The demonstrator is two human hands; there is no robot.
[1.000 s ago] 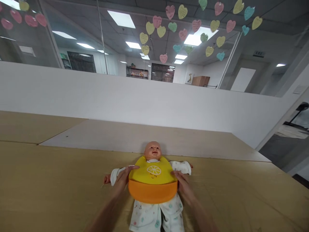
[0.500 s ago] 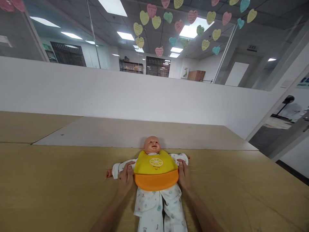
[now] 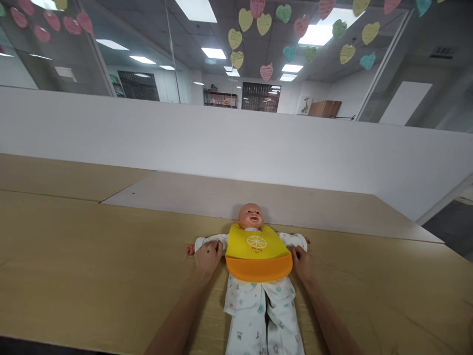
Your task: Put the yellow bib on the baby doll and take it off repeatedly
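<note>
- Bright, even light from ceiling panels [image 3: 195, 10]; one panel blown out w/ glare.
- Soft, faint shadows on table [image 3: 92, 246].
- Wide-angle bend at edges; pic sharp overall.

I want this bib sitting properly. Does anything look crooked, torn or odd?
Nothing stands out. The bib lies centred and fairly level on the chest of the doll, which is flat on its back on the table, with the left hand and right hand at either side.

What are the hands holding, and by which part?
The doll, at the sides of its torso: left hand over the sleeved arm beside the bib, right hand under the other arm. Whether either grip is closed cannot be told.
</note>
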